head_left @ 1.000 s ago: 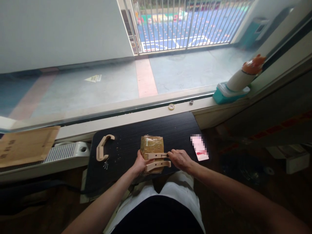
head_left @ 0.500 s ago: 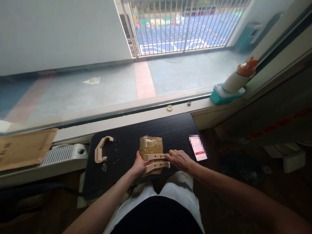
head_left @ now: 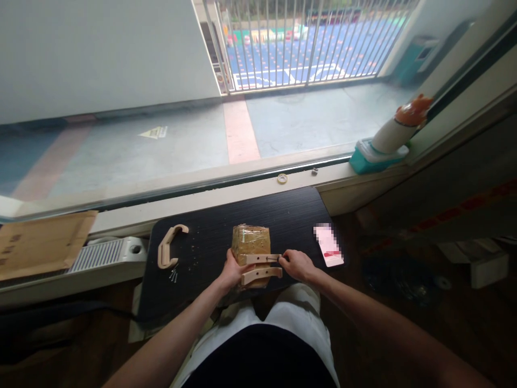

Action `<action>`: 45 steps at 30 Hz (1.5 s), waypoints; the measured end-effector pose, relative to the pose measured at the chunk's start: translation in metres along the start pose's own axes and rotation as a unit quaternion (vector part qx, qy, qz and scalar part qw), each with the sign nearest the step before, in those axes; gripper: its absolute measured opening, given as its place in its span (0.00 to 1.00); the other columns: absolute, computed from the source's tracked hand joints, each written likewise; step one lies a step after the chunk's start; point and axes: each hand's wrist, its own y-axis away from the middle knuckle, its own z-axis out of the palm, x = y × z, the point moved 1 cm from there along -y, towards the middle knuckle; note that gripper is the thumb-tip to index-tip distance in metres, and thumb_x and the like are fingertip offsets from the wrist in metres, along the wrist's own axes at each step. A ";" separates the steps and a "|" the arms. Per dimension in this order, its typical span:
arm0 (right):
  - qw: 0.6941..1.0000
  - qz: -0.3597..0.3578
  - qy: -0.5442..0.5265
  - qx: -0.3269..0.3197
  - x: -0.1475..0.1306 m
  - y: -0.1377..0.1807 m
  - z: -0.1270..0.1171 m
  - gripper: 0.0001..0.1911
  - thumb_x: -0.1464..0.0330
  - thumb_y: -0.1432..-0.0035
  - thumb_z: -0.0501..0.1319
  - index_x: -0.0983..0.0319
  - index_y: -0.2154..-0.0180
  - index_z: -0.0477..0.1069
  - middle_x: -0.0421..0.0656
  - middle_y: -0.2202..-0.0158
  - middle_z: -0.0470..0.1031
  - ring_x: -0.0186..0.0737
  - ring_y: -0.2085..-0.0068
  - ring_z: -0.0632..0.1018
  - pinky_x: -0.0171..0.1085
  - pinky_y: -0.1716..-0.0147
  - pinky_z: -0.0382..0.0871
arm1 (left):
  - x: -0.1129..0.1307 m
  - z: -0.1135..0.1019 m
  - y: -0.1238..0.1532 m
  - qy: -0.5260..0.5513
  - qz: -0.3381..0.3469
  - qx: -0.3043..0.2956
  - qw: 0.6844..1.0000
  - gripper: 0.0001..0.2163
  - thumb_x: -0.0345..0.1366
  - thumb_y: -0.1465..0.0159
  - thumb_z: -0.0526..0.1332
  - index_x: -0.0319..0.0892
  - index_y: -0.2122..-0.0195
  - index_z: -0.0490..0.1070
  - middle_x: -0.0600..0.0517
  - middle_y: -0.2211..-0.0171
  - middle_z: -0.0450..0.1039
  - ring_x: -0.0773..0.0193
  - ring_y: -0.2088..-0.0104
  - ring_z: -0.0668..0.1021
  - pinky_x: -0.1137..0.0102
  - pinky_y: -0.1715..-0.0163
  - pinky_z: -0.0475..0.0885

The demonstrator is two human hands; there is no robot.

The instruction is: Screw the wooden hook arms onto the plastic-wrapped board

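Observation:
A tape-wrapped yellowish-brown block (head_left: 251,240) lies at the near edge of the black table (head_left: 218,215). Against it, my left hand (head_left: 230,272) is closed on a pale wooden piece with holes (head_left: 251,260); its thumb lies between that piece and a curved wooden piece (head_left: 262,276) just below. The fingers of my right hand (head_left: 299,265) pinch the end of a thin dark metal rod (head_left: 273,258) at the wooden piece's right end. Its exact kind is too small to tell. To the left rest an assembled wooden bracket (head_left: 163,252) and several screws (head_left: 173,276).
A phone (head_left: 329,245) lies at the table's right side. On the sill (head_left: 226,196) are a roll of tape (head_left: 282,178), a small grey object (head_left: 314,171) and a teal box (head_left: 369,159) under a bottle. Brown cardboard (head_left: 44,242) covers part of a vent at left.
My right hand has shifted slightly to the right and turned, and more of the thin rod shows. My left hand keeps its hold. The view has tilted a little.

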 end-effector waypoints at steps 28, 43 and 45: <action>0.984 -0.151 0.042 0.080 -0.030 0.032 -0.009 0.15 0.65 0.38 0.49 0.56 0.53 0.69 0.42 0.58 0.75 0.36 0.59 0.75 0.32 0.62 0.62 | -0.015 -0.015 -0.002 0.089 -0.026 -0.048 0.995 0.36 0.36 0.60 0.75 0.44 0.53 0.56 0.45 0.54 0.71 0.55 0.56 0.77 0.58 0.55 0.73; 0.970 -0.183 0.131 0.095 -0.037 0.016 0.002 0.11 0.69 0.37 0.49 0.60 0.60 0.69 0.44 0.63 0.75 0.37 0.65 0.75 0.33 0.66 0.64 | -0.012 -0.008 0.000 0.071 -0.023 -0.012 0.997 0.36 0.34 0.60 0.75 0.44 0.55 0.54 0.44 0.54 0.71 0.55 0.56 0.77 0.60 0.56 0.74; 0.959 -0.213 0.165 0.090 -0.040 0.014 -0.001 0.11 0.71 0.37 0.49 0.62 0.59 0.69 0.46 0.64 0.75 0.37 0.66 0.75 0.33 0.68 0.65 | -0.011 -0.008 0.000 0.070 -0.020 -0.010 0.997 0.35 0.34 0.60 0.75 0.44 0.55 0.55 0.44 0.54 0.71 0.55 0.56 0.77 0.61 0.56 0.74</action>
